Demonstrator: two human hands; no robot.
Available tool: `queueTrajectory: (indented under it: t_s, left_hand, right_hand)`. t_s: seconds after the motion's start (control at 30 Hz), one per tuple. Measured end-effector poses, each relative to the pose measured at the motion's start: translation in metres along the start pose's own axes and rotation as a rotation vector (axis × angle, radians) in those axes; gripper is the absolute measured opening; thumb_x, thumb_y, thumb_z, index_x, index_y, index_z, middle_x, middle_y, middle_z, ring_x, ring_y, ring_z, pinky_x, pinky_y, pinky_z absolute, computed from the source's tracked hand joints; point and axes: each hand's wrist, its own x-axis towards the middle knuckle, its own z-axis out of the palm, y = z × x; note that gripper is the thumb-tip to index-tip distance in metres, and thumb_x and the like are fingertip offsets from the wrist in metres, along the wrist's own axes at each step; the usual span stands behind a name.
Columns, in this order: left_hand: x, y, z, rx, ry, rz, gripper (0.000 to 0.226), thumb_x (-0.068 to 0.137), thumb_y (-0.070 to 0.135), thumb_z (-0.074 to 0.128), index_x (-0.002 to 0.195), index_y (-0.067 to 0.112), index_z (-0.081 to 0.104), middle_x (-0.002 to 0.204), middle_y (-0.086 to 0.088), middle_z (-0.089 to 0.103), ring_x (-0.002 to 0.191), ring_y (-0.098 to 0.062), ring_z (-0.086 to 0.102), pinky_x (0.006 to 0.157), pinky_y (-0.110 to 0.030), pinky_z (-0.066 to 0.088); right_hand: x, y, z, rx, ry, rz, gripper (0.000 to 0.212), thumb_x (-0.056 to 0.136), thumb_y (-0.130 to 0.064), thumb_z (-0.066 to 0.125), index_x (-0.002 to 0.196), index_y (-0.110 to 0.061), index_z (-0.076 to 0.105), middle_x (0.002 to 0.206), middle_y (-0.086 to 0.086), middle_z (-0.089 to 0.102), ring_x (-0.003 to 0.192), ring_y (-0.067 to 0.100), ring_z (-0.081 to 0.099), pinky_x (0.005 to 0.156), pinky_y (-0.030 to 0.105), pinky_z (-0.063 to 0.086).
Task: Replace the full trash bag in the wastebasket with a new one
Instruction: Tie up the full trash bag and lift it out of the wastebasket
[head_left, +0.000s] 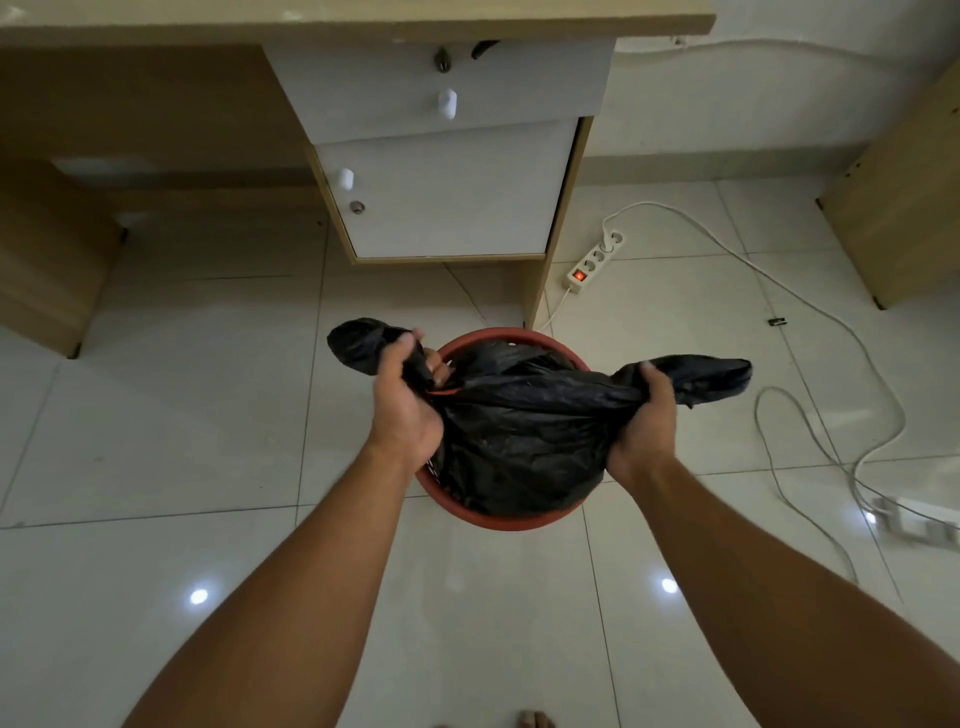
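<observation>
Fingers (410, 358) gripping trash bag (519, 431) ends, stretched left-right over wastebasket (514, 519)

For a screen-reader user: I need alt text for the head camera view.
Two bare hands, left hand and right hand, each grip a gathered end of a black plastic trash bag sitting in a round red wastebasket on a pale tiled floor. Behind stand a wooden desk and a white power strip.

The one camera sits on my head, looking forward and steeply down along my forearms, close over the red wastebasket (519, 521) on the tiled floor (208, 415). Its wide angle (edges curve) reaches the desk (363, 31) ahead.
</observation>
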Motion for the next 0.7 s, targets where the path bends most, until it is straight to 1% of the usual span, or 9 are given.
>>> queueTrajectory:
  t_s: [0.07, 0.13, 0.27, 0.33, 0.4, 0.47, 0.57, 0.6, 0.7]
  left_hand:
    - [0.0, -0.001, -0.003, 0.144, -0.007, -0.011, 0.007, 0.092, 0.015, 0.061, 0.093, 0.019, 0.066, 0.071, 0.002, 0.061, 0.073, -0.016, 0.063, 0.07, -0.036, 0.059]
    - [0.004, -0.002, -0.007, 0.208, 0.097, -0.021, 0.018, 0.097, 0.013, 0.058, 0.111, 0.015, 0.07, 0.086, -0.001, 0.067, 0.085, -0.018, 0.066, 0.079, -0.042, 0.06]
    - [0.005, -0.002, -0.015, -0.007, 0.091, 0.0, 0.046, 0.105, 0.043, 0.036, 0.087, 0.015, 0.068, 0.11, -0.008, 0.074, 0.105, -0.022, 0.069, 0.09, -0.045, 0.054]
    - [0.004, -0.004, -0.01, -0.057, 0.07, 0.023, 0.051, 0.105, 0.049, 0.03, 0.075, 0.018, 0.057, 0.09, -0.012, 0.074, 0.109, -0.028, 0.069, 0.099, -0.048, 0.047]
    - [0.004, -0.006, -0.003, 0.022, 0.069, 0.076, 0.052, 0.105, 0.05, 0.03, 0.07, 0.019, 0.053, 0.056, -0.004, 0.055, 0.085, -0.029, 0.071, 0.092, -0.043, 0.049]
    - [0.004, -0.007, -0.002, 0.181, 0.046, 0.116, 0.042, 0.104, 0.044, 0.041, 0.07, 0.021, 0.052, 0.052, 0.004, 0.04, 0.057, -0.017, 0.054, 0.075, -0.033, 0.047]
    - [0.007, -0.011, -0.007, 0.426, -0.03, 0.162, 0.01, 0.1, 0.02, 0.054, 0.095, 0.018, 0.063, 0.059, 0.007, 0.04, 0.058, -0.009, 0.041, 0.073, -0.028, 0.04]
    - [0.007, -0.012, -0.007, 0.489, -0.067, 0.175, 0.015, 0.101, 0.019, 0.052, 0.103, 0.017, 0.066, 0.06, 0.007, 0.041, 0.06, -0.009, 0.042, 0.074, -0.027, 0.04]
    - [0.006, -0.014, 0.0, 0.632, -0.226, 0.202, 0.035, 0.103, 0.03, 0.041, 0.091, 0.022, 0.073, 0.063, 0.004, 0.051, 0.075, -0.017, 0.057, 0.086, -0.031, 0.047]
  right_hand:
    - [-0.004, -0.002, -0.002, 0.017, -0.125, 0.006, 0.055, 0.08, -0.059, 0.067, 0.109, -0.014, 0.076, 0.112, 0.014, 0.076, 0.102, 0.029, 0.074, 0.075, 0.04, 0.063]
    - [-0.007, -0.006, 0.001, -0.081, -0.171, -0.005, 0.064, 0.079, -0.06, 0.073, 0.123, -0.013, 0.068, 0.12, 0.016, 0.074, 0.109, 0.033, 0.072, 0.085, 0.046, 0.061]
    - [-0.004, -0.012, 0.006, -0.045, -0.023, -0.047, 0.045, 0.092, -0.026, 0.072, 0.132, -0.008, 0.059, 0.125, 0.018, 0.07, 0.11, 0.034, 0.07, 0.096, 0.051, 0.056]
    - [-0.005, -0.015, 0.011, 0.068, -0.047, -0.02, 0.043, 0.1, -0.028, 0.06, 0.136, -0.005, 0.058, 0.126, 0.017, 0.069, 0.115, 0.032, 0.067, 0.099, 0.047, 0.053]
    - [-0.004, -0.016, 0.015, 0.088, -0.088, -0.063, 0.045, 0.103, -0.032, 0.052, 0.135, -0.001, 0.058, 0.121, 0.015, 0.069, 0.115, 0.03, 0.066, 0.1, 0.047, 0.053]
    - [-0.006, -0.016, 0.019, 0.036, -0.095, -0.131, 0.041, 0.105, -0.032, 0.049, 0.128, 0.002, 0.057, 0.108, 0.017, 0.071, 0.109, 0.033, 0.07, 0.098, 0.049, 0.054]
    - [-0.009, -0.013, 0.026, -0.204, -0.12, -0.255, 0.027, 0.101, -0.034, 0.051, 0.087, -0.011, 0.054, 0.062, 0.001, 0.056, 0.063, 0.017, 0.063, 0.074, 0.036, 0.053]
    - [-0.013, -0.012, 0.029, -0.299, -0.159, -0.28, 0.029, 0.095, -0.041, 0.054, 0.083, -0.015, 0.052, 0.059, -0.003, 0.053, 0.059, 0.013, 0.057, 0.07, 0.032, 0.049]
    - [-0.023, -0.001, 0.037, -0.545, -0.309, -0.354, 0.063, 0.08, -0.06, 0.057, 0.121, -0.012, 0.059, 0.104, 0.006, 0.073, 0.099, 0.021, 0.07, 0.087, 0.037, 0.057]
